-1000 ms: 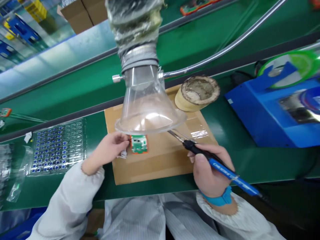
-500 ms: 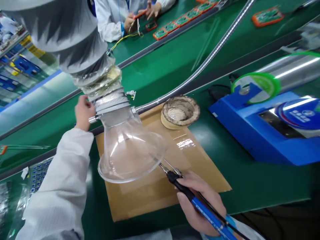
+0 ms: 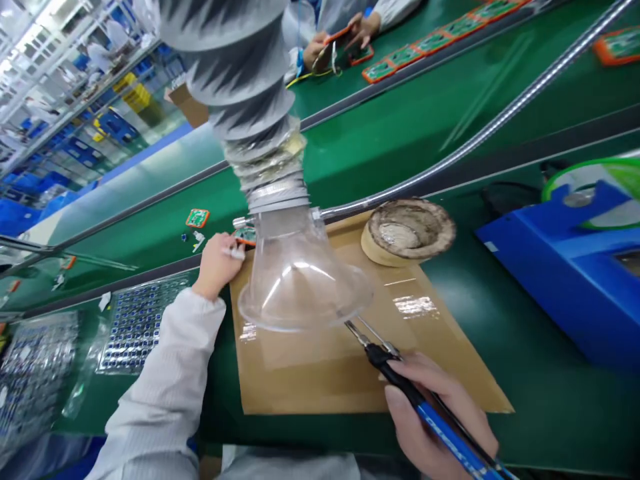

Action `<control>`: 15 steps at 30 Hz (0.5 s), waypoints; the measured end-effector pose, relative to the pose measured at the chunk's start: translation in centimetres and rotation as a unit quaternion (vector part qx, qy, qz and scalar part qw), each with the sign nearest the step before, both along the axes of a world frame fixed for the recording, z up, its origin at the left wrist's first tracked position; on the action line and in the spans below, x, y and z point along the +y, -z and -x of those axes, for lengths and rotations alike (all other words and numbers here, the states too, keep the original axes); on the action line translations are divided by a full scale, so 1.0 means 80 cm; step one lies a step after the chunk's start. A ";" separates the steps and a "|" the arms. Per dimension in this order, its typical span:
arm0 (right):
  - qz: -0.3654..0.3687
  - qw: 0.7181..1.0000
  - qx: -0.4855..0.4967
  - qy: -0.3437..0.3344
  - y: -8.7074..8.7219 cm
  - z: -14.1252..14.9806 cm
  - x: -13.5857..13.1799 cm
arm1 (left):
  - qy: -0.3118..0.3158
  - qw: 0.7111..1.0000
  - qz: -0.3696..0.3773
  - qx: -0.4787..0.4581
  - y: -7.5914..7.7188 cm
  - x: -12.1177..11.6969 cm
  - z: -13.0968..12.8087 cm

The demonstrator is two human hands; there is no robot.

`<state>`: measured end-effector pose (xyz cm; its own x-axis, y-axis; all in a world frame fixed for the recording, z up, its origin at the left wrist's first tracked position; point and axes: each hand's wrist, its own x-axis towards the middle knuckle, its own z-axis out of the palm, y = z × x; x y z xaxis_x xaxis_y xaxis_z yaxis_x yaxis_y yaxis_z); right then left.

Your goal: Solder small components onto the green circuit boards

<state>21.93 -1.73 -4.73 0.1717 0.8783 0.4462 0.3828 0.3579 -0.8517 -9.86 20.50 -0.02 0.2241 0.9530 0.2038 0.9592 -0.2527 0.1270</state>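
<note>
My left hand point(image 3: 220, 263) is closed at the back edge of the cardboard sheet, left of the clear fume hood. Its fingers grip a green circuit board point(image 3: 245, 235) in an orange frame, partly hidden behind the hood. A small whitish piece shows at the fingers, too blurred to name. In my right hand point(image 3: 443, 407) is a blue soldering iron point(image 3: 425, 413) with a thin solder feed tube alongside. Its tip points up and left, close to the rim of the clear fume hood point(image 3: 305, 287), above the cardboard sheet point(image 3: 310, 380).
A round tip-cleaning pot point(image 3: 400, 247) sits on the cardboard's back right corner. Right of it stands a blue solder feeder point(image 3: 555, 267). A tray of small parts point(image 3: 143, 327) lies at left. A grey hose point(image 3: 240, 80) hangs overhead. Across the green line, a co-worker's hands point(image 3: 345, 43) hold a board.
My left hand has come down from beside the hose collar and now grips the orange-framed board. The view has swung left. My right hand keeps hold of the soldering iron.
</note>
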 end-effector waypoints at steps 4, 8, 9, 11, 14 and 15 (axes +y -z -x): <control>-0.005 0.999 -0.001 0.035 -0.002 0.010 -0.003 | 0.092 0.994 0.019 -0.064 0.015 -0.116 0.018; 0.073 0.992 -0.054 0.089 -0.003 0.030 -0.009 | 0.218 0.970 0.086 -0.071 0.023 -0.187 -0.008; 0.091 0.991 -0.065 0.077 -0.001 0.036 -0.009 | 0.230 0.966 0.098 -0.061 0.023 -0.195 -0.012; 0.097 0.992 -0.081 0.013 0.003 0.048 -0.005 | 0.221 0.968 0.112 -0.038 0.018 -0.204 -0.006; 0.071 0.986 -0.129 -0.080 0.011 0.061 0.005 | 0.104 0.991 0.086 -0.007 0.003 -0.210 0.043; 0.062 0.983 -0.149 -0.092 0.013 0.063 0.008 | 0.041 0.997 0.069 0.004 -0.003 -0.211 0.069</control>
